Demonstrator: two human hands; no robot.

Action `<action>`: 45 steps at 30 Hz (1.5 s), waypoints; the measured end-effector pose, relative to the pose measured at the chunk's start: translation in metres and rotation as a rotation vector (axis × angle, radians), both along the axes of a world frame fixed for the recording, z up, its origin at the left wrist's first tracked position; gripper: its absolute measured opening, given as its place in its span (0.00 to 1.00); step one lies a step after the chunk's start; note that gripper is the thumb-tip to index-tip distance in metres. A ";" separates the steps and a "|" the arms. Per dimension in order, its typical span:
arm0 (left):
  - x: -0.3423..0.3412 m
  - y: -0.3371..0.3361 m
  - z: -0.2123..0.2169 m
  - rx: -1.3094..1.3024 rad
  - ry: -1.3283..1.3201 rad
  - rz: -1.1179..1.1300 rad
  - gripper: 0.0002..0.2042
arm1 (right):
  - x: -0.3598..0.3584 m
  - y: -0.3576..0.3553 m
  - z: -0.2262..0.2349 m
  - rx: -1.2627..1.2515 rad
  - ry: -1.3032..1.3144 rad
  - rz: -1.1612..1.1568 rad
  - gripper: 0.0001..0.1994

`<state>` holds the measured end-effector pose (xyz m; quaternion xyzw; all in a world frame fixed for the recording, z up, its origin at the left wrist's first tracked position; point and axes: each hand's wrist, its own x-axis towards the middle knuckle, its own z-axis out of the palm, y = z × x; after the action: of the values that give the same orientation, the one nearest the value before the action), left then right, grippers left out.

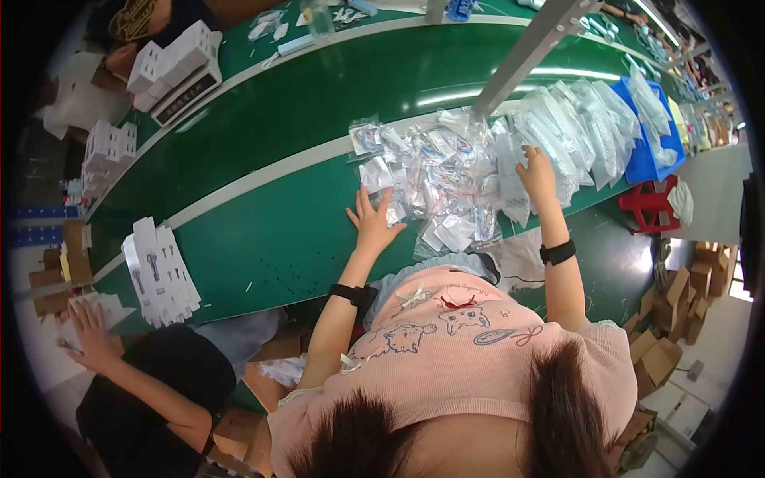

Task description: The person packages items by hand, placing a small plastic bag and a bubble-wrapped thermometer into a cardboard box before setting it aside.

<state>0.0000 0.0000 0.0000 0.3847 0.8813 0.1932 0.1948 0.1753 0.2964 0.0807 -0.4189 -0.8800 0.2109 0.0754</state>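
My left hand (372,226) has its fingers spread over the near left edge of a pile of small clear plastic bags (446,179). The bags hold white pieces and coiled cords, some of them blue or reddish; the exact contents are too small to tell. To the right, my right hand (539,177) reaches to the row of bubble-wrap bags (570,131), thumb and fingers apart, at the near left side of the row. Both wrists carry a black band. Neither hand shows anything lifted.
A grey metal post (530,56) slants up behind the pile. A blue bin (649,147) stands right of the bags, above a red stool (647,205). Flat printed cartons (161,275) lie left. A co-worker's hand (92,338) is at far left. A green conveyor (319,95) runs behind.
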 end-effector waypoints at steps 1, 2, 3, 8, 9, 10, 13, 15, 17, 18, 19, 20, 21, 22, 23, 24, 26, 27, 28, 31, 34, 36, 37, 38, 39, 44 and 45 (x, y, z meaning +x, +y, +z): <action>0.001 0.004 0.000 0.008 0.008 -0.030 0.42 | 0.002 0.000 0.004 0.078 0.007 -0.034 0.22; 0.003 0.014 0.001 0.024 0.018 -0.048 0.42 | 0.001 0.008 0.010 0.164 0.015 -0.057 0.20; 0.004 0.023 0.002 0.040 0.029 -0.066 0.42 | 0.001 0.017 0.015 0.251 0.024 -0.079 0.17; -0.002 0.033 0.018 0.026 -0.045 -0.040 0.40 | 0.007 0.043 0.028 0.516 0.044 -0.126 0.16; -0.003 0.033 0.024 0.015 -0.038 -0.015 0.39 | 0.012 0.055 0.016 0.493 -0.054 -0.098 0.15; -0.004 0.032 0.032 0.003 -0.030 0.020 0.38 | 0.010 0.063 0.012 0.468 -0.149 -0.060 0.15; -0.007 0.032 0.034 0.057 -0.008 0.066 0.37 | 0.007 0.078 0.003 0.479 -0.318 0.014 0.14; -0.007 0.029 0.035 0.185 0.025 0.091 0.36 | -0.003 0.082 0.000 0.551 -0.461 0.089 0.12; -0.004 0.026 0.041 0.191 0.039 0.117 0.36 | -0.010 0.088 -0.009 0.599 -0.496 0.097 0.11; -0.003 0.026 0.044 0.200 0.049 0.126 0.35 | -0.012 0.094 -0.017 0.648 -0.537 0.088 0.10; -0.001 0.027 0.047 0.209 0.060 0.136 0.35 | -0.014 0.100 -0.024 0.698 -0.575 0.079 0.09; 0.001 0.022 0.049 0.200 0.075 0.164 0.35 | -0.015 0.105 -0.032 0.722 -0.569 0.094 0.09; 0.005 0.018 0.051 0.218 0.030 0.172 0.34 | -0.015 0.111 -0.040 0.750 -0.560 0.112 0.09; 0.009 0.017 0.053 0.239 -0.009 0.197 0.33 | -0.021 0.111 -0.043 0.744 -0.558 0.104 0.10; 0.012 0.016 0.055 0.263 -0.048 0.220 0.31 | -0.024 0.109 -0.045 0.738 -0.557 0.096 0.10; 0.012 0.019 0.058 0.268 -0.023 0.267 0.31 | -0.025 0.116 -0.048 0.717 -0.582 0.092 0.14; 0.014 0.018 0.061 0.284 -0.050 0.268 0.30 | -0.022 0.133 -0.050 0.589 -0.633 0.131 0.24; 0.016 0.012 0.062 0.288 -0.069 0.259 0.29 | -0.020 0.136 -0.038 0.481 -0.660 0.171 0.29; 0.016 0.005 0.064 0.285 -0.057 0.289 0.29 | -0.023 0.134 -0.034 0.486 -0.645 0.200 0.29; 0.016 0.001 0.072 0.379 -0.069 0.285 0.27 | -0.025 0.130 -0.007 0.442 -0.441 0.178 0.35; 0.017 -0.007 0.075 0.388 -0.017 0.291 0.27 | -0.004 0.134 0.013 0.337 -0.013 0.120 0.37; 0.008 -0.012 0.080 0.393 0.022 0.291 0.26 | 0.011 0.135 0.031 0.322 0.277 0.131 0.40; 0.006 -0.016 0.086 0.435 0.025 0.304 0.26 | 0.004 0.109 0.073 0.147 0.400 0.095 0.41; 0.004 -0.021 0.093 0.475 0.027 0.319 0.25 | -0.007 0.077 0.110 0.047 0.575 0.090 0.42; 0.005 -0.023 0.100 0.523 0.016 0.312 0.24 | -0.008 0.053 0.135 -0.044 0.740 0.064 0.43; -0.027 -0.058 0.129 0.583 0.325 0.461 0.20 | 0.008 0.053 0.102 -0.705 0.906 0.145 0.43; -0.043 -0.070 0.129 0.579 0.384 0.516 0.21 | 0.011 0.062 0.076 -0.826 0.852 0.095 0.43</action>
<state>-0.0432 -0.0700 0.1285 0.2195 0.8784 0.3996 -0.1436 0.1859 0.3586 0.1563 -0.2522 -0.6349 0.6886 0.2432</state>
